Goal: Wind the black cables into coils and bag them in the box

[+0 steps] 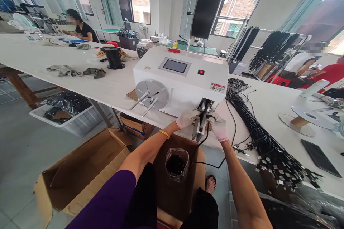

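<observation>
A person's two gloved hands work at a white machine (185,94) that stands near the middle of a long white table (118,84). The left hand (188,118) comes in from the left, its bent fingers against a metal head (197,131) jutting from the machine's near right corner. The right hand (219,127) is on the other side of that head, fingertips curled in at a black cable (206,136). Whether either hand pinches the cable is too small to tell. From between the hands the cable hangs down toward a cardboard box (197,152) on the near side, in which a clear plastic bag (185,155) of dark contents stands.

The machine has a dark screen (175,66) on top, a red switch (201,72) right of it, and a round disc (152,94) with rods on its front left. A large black spool (204,17) is mounted above its far side. To the right, a thick bundle of black cables (249,114) runs toward the near table edge, with a dark phone (321,157) farther right. At far left, another person (87,30) sits at the table.
</observation>
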A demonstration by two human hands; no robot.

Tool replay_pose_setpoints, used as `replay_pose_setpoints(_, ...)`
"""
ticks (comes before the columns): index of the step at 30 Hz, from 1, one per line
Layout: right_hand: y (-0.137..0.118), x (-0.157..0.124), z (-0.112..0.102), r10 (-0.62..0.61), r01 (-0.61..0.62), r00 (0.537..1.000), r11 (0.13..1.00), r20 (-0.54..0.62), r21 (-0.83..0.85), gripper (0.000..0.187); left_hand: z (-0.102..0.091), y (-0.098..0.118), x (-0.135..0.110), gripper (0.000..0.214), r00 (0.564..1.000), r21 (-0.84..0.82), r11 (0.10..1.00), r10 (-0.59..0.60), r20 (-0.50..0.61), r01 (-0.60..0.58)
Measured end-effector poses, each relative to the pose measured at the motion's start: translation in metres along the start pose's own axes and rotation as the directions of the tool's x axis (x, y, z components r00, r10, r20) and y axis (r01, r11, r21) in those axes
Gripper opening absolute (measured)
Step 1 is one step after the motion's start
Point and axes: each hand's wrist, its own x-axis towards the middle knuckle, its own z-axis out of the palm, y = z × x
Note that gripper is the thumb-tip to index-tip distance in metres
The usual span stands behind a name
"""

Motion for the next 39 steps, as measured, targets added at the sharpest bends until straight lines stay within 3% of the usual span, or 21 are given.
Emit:
replay_pose_setpoints(5, 0.002, -0.002, 0.005, -0.003, 0.006, 0.999, 0.997, -0.04, 0.071, 0.02, 0.008, -0.008, 0.0, 0.025, 1.0, -0.057, 0.998, 0.011, -0.015, -0.011)
replay_pose_setpoints(10, -0.016, -0.008, 0.007, 0.197, -0.187, 0.98, 0.952, -0.016, 0.242, 0.022, 0.001, 0.006, -0.002, 0.022, 0.991, -0.197, 0.979, -0.077, -0.113, 0.054)
replay_pose_setpoints(16, -0.051, -0.016, -0.001, 0.319, -0.312, 0.947, 0.887, 0.039, 0.341, 0.039, -0.028, 0.048, -0.014, 0.015, 0.968, -0.344, 0.93, -0.193, -0.159, 0.129)
replay_pose_setpoints(19, -0.071, -0.037, -0.004, 0.373, -0.331, 0.928, 0.827, -0.003, 0.454, 0.04, -0.049, 0.075, -0.042, 0.02, 0.974, -0.476, 0.862, -0.222, -0.042, 0.176)
replay_pose_setpoints(21, -0.083, -0.06, -0.005, 0.355, -0.321, 0.935, 0.828, 0.013, 0.459, 0.038, -0.062, 0.088, -0.069, 0.033, 0.965, -0.651, 0.716, -0.23, 0.122, 0.253)
replay_pose_setpoints(23, -0.095, -0.087, -0.004, 0.306, -0.308, 0.949, 0.868, 0.069, 0.389, 0.035, -0.068, 0.096, -0.096, 0.044, 0.932, -0.822, 0.449, -0.25, 0.262, 0.351)
replay_pose_setpoints(25, -0.105, -0.114, 0.0, 0.25, -0.28, 0.958, 0.916, 0.139, 0.288, 0.03, -0.064, 0.099, -0.123, 0.048, 0.871, -0.879, 0.146, -0.281, 0.404, 0.455)
replay_pose_setpoints(27, -0.114, -0.139, 0.007, 0.21, -0.252, 0.955, 0.948, 0.212, 0.195, 0.027, -0.049, 0.102, -0.148, 0.051, 0.775, -0.804, -0.078, -0.229, 0.589, 0.589)
replay_pose_setpoints(30, -0.12, -0.174, 0.018, 0.221, -0.249, 0.918, 0.967, 0.33, 0.045, 0.024, -0.017, 0.114, -0.191, 0.06, 0.615, -0.6, -0.256, -0.027, 0.788, 0.758)
replay_pose_setpoints(31, -0.119, -0.187, 0.022, 0.244, -0.26, 0.901, 0.965, 0.359, -0.004, 0.024, -0.007, 0.12, -0.207, 0.061, 0.582, -0.546, -0.307, 0.03, 0.813, 0.779)
replay_pose_setpoints(33, -0.111, -0.216, 0.027, 0.317, -0.321, 0.861, 0.945, 0.397, -0.059, 0.025, 0.011, 0.136, -0.239, 0.053, 0.557, -0.482, -0.406, 0.083, 0.826, 0.776)
replay_pose_setpoints(36, -0.086, -0.266, 0.036, 0.43, -0.449, 0.803, 0.892, 0.412, -0.056, 0.03, 0.035, 0.159, -0.283, 0.034, 0.535, -0.432, -0.532, 0.047, 0.843, 0.728)
replay_pose_setpoints(37, -0.076, -0.282, 0.039, 0.449, -0.467, 0.796, 0.882, 0.405, -0.061, 0.031, 0.043, 0.165, -0.294, 0.029, 0.501, -0.401, -0.563, 0.028, 0.865, 0.723)
replay_pose_setpoints(39, -0.059, -0.309, 0.043, 0.455, -0.456, 0.797, 0.885, 0.397, -0.099, 0.032, 0.061, 0.168, -0.308, 0.025, 0.371, -0.33, -0.603, -0.06, 0.927, 0.726)
